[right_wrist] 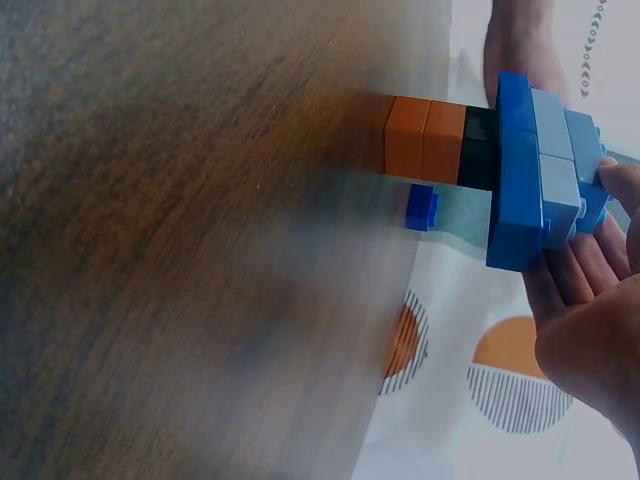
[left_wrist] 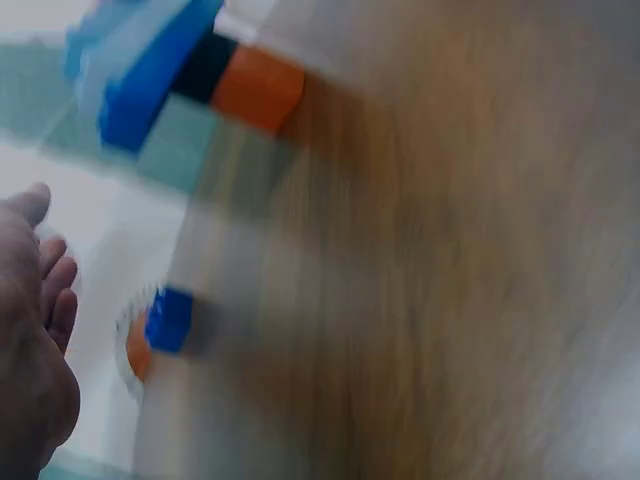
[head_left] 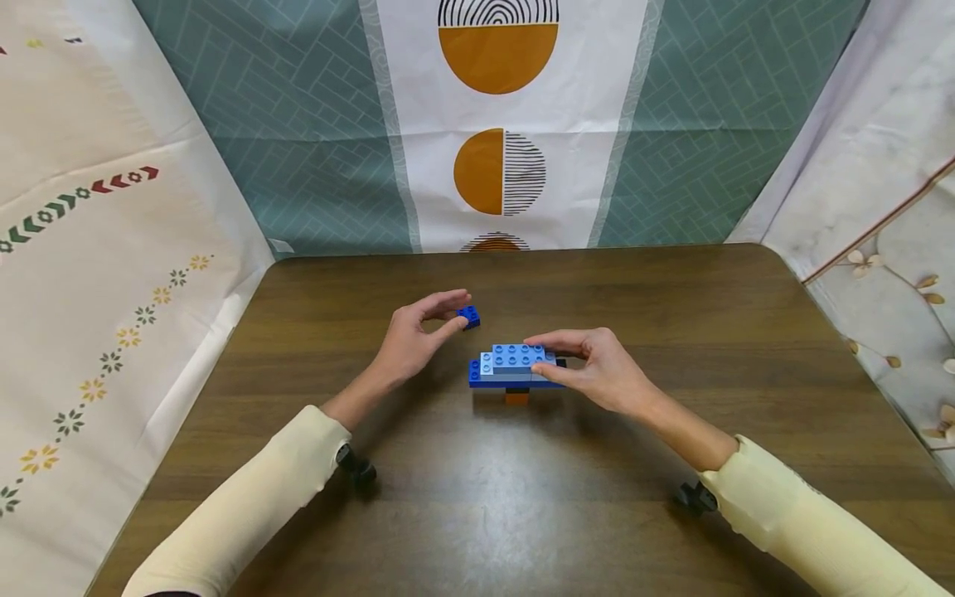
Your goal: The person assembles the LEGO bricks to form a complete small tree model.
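My right hand (head_left: 610, 370) grips the light-blue top brick (head_left: 513, 356) of a toy-brick stack, its thumb in front and fingers behind. Beneath that brick are paler blue bricks (right_wrist: 556, 185), then a long dark-blue brick (right_wrist: 517, 215). A black brick (right_wrist: 479, 150) and orange bricks (right_wrist: 424, 138) form the narrow stem standing on the table. Farther back, a small blue brick (left_wrist: 169, 320) sits alone on the tabletop. My left hand (head_left: 418, 336) hovers by it with thumb and fingers apart; in the left wrist view a gap shows between hand and brick.
A brown wooden table (head_left: 448, 514) carries everything. A patterned cloth (head_left: 515, 108) hangs along its back edge, and pale printed cloths flank the left (head_left: 97, 274) and right sides. Small black devices sit under both wrists.
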`<state>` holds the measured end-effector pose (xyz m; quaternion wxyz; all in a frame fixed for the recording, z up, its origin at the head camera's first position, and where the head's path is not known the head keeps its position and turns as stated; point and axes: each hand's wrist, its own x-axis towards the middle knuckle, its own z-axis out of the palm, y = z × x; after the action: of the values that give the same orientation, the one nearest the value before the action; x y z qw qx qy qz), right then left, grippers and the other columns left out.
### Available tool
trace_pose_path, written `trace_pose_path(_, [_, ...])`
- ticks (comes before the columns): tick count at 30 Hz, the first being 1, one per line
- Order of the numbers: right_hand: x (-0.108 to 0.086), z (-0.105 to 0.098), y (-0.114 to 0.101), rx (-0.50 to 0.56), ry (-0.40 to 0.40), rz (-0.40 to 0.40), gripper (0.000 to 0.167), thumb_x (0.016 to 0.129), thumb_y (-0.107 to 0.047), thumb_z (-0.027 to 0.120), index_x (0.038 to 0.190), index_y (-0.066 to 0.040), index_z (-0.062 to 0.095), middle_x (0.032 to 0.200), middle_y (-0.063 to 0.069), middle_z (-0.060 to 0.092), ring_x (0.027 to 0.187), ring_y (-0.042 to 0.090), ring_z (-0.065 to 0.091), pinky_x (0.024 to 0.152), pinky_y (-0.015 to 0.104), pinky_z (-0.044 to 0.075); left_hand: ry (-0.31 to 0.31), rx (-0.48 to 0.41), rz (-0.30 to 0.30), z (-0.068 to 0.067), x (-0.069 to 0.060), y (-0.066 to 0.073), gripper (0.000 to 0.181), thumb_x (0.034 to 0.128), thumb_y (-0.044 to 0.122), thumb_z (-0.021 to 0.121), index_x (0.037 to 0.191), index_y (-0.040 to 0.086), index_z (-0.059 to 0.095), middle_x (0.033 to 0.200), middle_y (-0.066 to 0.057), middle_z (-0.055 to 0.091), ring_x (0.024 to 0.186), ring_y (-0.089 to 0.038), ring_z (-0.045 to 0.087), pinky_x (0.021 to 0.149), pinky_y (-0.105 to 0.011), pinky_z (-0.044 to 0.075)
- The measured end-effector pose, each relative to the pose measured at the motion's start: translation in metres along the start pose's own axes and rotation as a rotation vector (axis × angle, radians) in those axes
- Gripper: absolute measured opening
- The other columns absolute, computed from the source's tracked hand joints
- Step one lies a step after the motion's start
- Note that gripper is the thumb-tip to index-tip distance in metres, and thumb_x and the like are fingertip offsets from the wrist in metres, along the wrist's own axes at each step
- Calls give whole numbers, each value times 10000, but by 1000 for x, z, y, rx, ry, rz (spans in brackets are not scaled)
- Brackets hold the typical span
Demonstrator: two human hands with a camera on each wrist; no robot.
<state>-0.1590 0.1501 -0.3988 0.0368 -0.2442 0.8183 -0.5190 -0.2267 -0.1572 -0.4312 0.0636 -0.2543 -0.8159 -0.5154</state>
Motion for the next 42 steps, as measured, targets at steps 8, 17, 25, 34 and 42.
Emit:
trace_pose_path(8, [0,-1,1,-1,2,-15,347,949,-120,827,1291,-93,772,1278,85,749,1128,244,724,959,477,595,5,58,-161,-5,11,-32,556,993,110,764,1506,27,567,1492,-119,625,1374,-258,597,1121,-462,492])
trace_pose_path(17, [0,-1,0,7,-5,-6,345,955,-130,823,1294,-96,770,1281,82,748,1137,236,717,959,491,593,-47,144,-243,1,12,-46,531,1019,207,750,1502,57,586,1465,-84,649,1339,-247,614,1118,-431,493])
trace_pose_path(25, [-1,-1,0,9,1,6,333,962,-140,817,1291,-111,773,1281,63,748,1132,232,714,970,492,589,-22,221,-236,9,16,-48,524,983,246,801,1458,93,642,1395,-79,698,1230,-251,670,1039,-434,536])
trace_pose_path(34, [-1,-1,-1,16,-4,14,333,960,-144,819,1289,-118,774,1284,50,746,1141,224,711,976,510,582,-7,270,-249,14,15,-46,459,985,249,799,1417,149,683,1347,-74,723,1163,-252,685,1003,-449,549])
trace_pose_path(42, [0,-1,-1,16,-1,19,335,959,-151,822,1290,-129,776,1288,42,745,1156,223,708,989,520,575,2,279,-224,14,16,-47,383,991,228,791,1362,162,722,1260,-77,757,1066,-241,717,944,-448,577])
